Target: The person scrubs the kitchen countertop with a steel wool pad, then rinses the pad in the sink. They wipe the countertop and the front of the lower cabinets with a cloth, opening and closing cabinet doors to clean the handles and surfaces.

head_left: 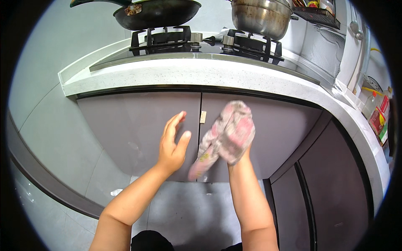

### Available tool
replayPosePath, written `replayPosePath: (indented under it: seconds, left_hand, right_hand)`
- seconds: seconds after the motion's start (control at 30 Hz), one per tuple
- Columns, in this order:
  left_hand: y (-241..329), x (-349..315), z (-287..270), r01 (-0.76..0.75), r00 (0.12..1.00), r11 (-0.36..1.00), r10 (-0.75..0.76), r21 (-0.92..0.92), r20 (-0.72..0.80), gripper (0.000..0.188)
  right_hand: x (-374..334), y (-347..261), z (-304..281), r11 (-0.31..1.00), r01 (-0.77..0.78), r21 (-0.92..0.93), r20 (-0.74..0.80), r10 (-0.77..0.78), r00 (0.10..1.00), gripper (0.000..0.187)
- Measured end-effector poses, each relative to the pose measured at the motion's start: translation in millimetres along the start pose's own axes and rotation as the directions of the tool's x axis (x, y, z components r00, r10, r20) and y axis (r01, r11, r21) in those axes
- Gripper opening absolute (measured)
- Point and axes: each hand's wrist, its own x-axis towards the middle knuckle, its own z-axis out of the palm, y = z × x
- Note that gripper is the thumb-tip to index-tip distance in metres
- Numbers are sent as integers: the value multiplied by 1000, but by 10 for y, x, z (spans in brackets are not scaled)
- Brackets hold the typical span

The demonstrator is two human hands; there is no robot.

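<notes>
Cabinet door (268, 125): cloth (228, 136) over right fingers.

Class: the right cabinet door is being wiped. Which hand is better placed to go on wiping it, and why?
Probably the right hand: it presses the cloth against the right door. The left hand is bare, open, on the left door.

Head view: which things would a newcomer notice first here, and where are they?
First the pink patterned cloth at centre, which covers the right hand and lies against the grey cabinet doors. Beside it, the open left hand is at the left door. Above, a black pan and a steel pot stand on the gas stove.
</notes>
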Motion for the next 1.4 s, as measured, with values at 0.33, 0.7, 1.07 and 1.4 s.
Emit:
replayPosePath:
  seconds: [0.33, 0.7, 1.07, 1.4]
  left_hand:
    - [253, 519, 180, 391, 913, 799, -398, -457, 85, 50]
    - [398, 583, 482, 337, 936, 906, -353, -254, -16, 57]
    - [873, 497, 604, 16, 990, 999, -23, -52, -136, 9]
    - [1246, 53, 566, -282, 956, 920, 247, -273, -157, 18]
  right_hand:
    - [291, -750, 260, 5, 216, -976, 216, 9, 976, 25]
    - [256, -1101, 298, -254, 298, -920, 262, 164, 951, 26]
    - [-222, -1342, -623, 974, 98, -206, 304, -32, 952, 18]
    - [-438, -1698, -152, 349, 812, -468, 800, -222, 557, 42]
